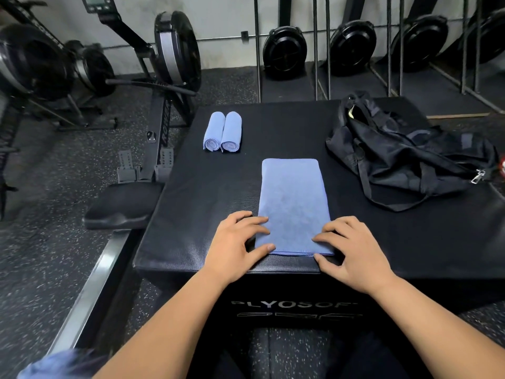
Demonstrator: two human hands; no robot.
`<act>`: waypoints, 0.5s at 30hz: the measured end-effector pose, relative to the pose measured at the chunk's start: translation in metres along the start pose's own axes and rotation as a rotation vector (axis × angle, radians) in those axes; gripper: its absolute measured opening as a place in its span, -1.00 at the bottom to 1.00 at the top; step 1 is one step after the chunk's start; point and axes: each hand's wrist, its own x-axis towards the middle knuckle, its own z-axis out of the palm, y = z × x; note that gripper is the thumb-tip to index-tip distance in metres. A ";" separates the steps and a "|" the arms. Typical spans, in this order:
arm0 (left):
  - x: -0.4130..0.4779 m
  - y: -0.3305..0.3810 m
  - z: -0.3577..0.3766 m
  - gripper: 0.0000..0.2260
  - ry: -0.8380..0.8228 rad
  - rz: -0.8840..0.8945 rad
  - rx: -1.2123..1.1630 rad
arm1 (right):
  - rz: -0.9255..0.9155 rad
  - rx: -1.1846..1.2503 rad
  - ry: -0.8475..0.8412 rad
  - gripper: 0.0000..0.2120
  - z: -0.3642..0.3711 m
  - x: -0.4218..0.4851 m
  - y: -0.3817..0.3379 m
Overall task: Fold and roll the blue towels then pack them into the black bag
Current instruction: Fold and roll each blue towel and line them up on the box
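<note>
Folded blue towel (293, 203) lying flat on bench (191, 201), long side running away from person. Left hand (237, 239) resting spread fingertips and thumb on near left corner. Right hand (352, 250) touching near right corner, fingers bent on top, thumb at hem; pinching or not, cannot tell. Two rolled towels (214, 131) sitting side by side, touching, far left. Black bag (404, 157) slumping at right, apart from towel.

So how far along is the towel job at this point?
Done: two rolled towels lie side by side at the far end of the black box. In hand: a folded towel lies flat, left hand and right hand resting on its near end, not yet rolled. Left: rolling it and packing; no towel shows in the black bag.
</note>
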 end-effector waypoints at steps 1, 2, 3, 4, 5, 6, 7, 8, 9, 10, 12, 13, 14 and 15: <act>0.000 0.002 -0.001 -0.66 -0.005 0.004 0.013 | 0.016 0.005 -0.001 -0.74 0.000 0.000 0.000; -0.001 0.003 -0.001 -0.63 -0.014 0.013 0.027 | 0.035 0.011 0.001 -0.78 0.001 0.000 0.000; -0.001 0.005 -0.001 -0.59 -0.029 0.027 0.039 | 0.053 0.018 0.003 -0.81 0.001 0.001 0.000; -0.001 0.006 -0.002 -0.57 -0.044 0.043 0.051 | 0.069 0.024 0.003 -0.83 0.000 0.001 0.000; -0.001 0.007 -0.003 -0.56 -0.054 0.065 0.063 | 0.085 0.032 0.003 -0.84 0.000 0.002 0.001; -0.001 0.007 -0.004 -0.57 -0.056 0.093 0.072 | 0.102 0.044 0.006 -0.84 0.000 0.002 0.001; -0.001 0.008 -0.005 -0.59 -0.054 0.120 0.077 | 0.125 0.061 0.012 -0.85 -0.001 0.003 0.001; -0.001 0.008 -0.005 -0.62 -0.051 0.138 0.077 | 0.152 0.081 0.020 -0.88 0.000 0.004 0.002; -0.001 0.009 -0.006 -0.64 -0.051 0.143 0.074 | 0.177 0.098 0.026 -0.91 0.000 0.004 0.003; -0.001 0.010 -0.007 -0.64 -0.053 0.138 0.070 | 0.197 0.111 0.028 -0.91 -0.001 0.005 0.003; -0.001 0.012 -0.008 -0.65 -0.041 0.128 0.060 | 0.215 0.126 0.021 -0.91 -0.001 0.006 0.004; -0.001 0.012 -0.007 -0.67 -0.024 0.128 0.055 | 0.220 0.129 0.015 -0.92 -0.001 0.006 0.004; -0.001 0.012 -0.007 -0.72 -0.001 0.129 0.049 | 0.225 0.131 0.010 -0.93 -0.001 0.006 0.004; -0.001 0.011 -0.006 -0.78 0.024 0.127 0.044 | 0.227 0.133 0.008 -0.93 -0.001 0.006 0.004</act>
